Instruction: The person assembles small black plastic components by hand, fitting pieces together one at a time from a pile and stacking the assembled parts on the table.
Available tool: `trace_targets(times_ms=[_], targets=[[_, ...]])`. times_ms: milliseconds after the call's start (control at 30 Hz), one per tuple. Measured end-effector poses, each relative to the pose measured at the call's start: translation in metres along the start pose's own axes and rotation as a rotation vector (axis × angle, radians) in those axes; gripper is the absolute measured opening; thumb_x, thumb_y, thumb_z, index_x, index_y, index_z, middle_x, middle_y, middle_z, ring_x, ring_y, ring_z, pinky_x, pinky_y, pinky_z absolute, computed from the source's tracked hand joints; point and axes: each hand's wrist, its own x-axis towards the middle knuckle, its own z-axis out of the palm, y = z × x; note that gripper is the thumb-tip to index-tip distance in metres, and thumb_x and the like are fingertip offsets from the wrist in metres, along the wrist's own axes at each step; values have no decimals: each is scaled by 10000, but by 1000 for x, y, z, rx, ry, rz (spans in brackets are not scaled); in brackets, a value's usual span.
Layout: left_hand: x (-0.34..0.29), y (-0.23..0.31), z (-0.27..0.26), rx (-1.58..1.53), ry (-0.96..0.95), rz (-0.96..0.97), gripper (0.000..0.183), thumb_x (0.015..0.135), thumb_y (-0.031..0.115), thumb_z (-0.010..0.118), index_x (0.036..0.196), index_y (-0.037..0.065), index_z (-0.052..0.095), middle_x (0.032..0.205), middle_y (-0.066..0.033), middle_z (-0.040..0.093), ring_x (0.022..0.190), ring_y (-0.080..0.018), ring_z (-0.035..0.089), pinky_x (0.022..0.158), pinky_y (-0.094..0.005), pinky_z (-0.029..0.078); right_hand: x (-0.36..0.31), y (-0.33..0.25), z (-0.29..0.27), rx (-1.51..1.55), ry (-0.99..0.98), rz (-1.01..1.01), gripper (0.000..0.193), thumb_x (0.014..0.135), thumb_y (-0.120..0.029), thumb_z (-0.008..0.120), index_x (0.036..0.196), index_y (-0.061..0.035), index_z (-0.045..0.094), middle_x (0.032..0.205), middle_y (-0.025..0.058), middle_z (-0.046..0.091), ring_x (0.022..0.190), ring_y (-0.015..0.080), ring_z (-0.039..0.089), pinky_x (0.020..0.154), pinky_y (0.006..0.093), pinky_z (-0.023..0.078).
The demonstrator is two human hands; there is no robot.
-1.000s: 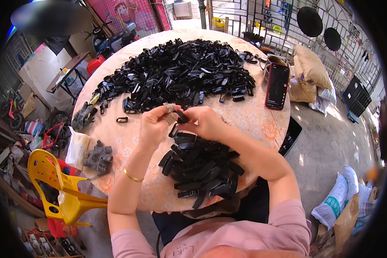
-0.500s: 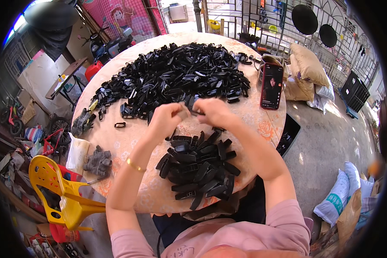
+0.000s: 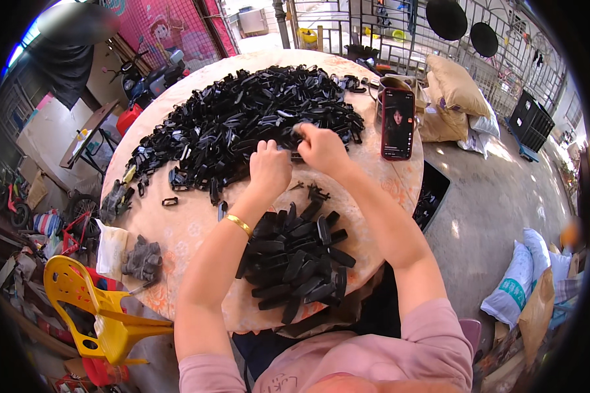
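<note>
A big heap of small black plastic parts (image 3: 242,111) covers the far half of the round table (image 3: 196,245). At its near edge my left hand (image 3: 271,166) is closed, its fingertips hidden behind the knuckles. Just to its right, my right hand (image 3: 322,149) is closed in a pinch over the parts, with blur at the fingertips. What either hand holds, if anything, I cannot make out. Between my forearms lies a smaller pile of longer, curved black pieces (image 3: 295,259), close to the table's near edge.
A phone (image 3: 397,124) stands upright at the table's right, against a metal container. A grey cloth-like bundle (image 3: 142,259) and a white packet (image 3: 113,249) lie at the left edge, by a yellow chair (image 3: 78,295). A black crate (image 3: 432,195) sits below the right edge.
Both hands have moved farther out, to the heap's near edge; my left hand has also shifted right. The whole view has turned slightly.
</note>
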Motion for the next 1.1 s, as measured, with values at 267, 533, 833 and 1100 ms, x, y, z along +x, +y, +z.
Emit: trace_targets(times_ms=[267,533,833,1100], targets=[[15,6,7,-101,-30,85,248,717,189,645,937,76,630,902,-80,539,937,-253,483,759,-346,451,8,7,-5,241,281,38,270,741,-85,501,983,-13,595,718,158,621,632,297,609,589,350,483],[-9,-17,-15,-578,158,11,177,705,-2,558,877,-34,578,804,-141,544,746,-286,536,678,-341,446,-1,-20,-4,417,46,-315,173,797,-20,553,961,2,604,786,122,634,701,167,630,613,257,491],[-70,-49,-60,-1582,-65,-608,235,873,151,497,1033,2,584,584,41,473,460,-33,414,405,-171,289,-28,-55,20,562,-17,-401,94,777,-69,605,837,3,613,797,135,612,725,284,595,620,320,475],[-79,-41,-66,-1728,-4,-398,281,898,131,513,1161,33,522,642,37,482,498,-47,439,442,-174,340,-37,-72,21,912,-281,136,143,833,-55,585,939,33,624,738,2,603,652,39,511,563,194,427]])
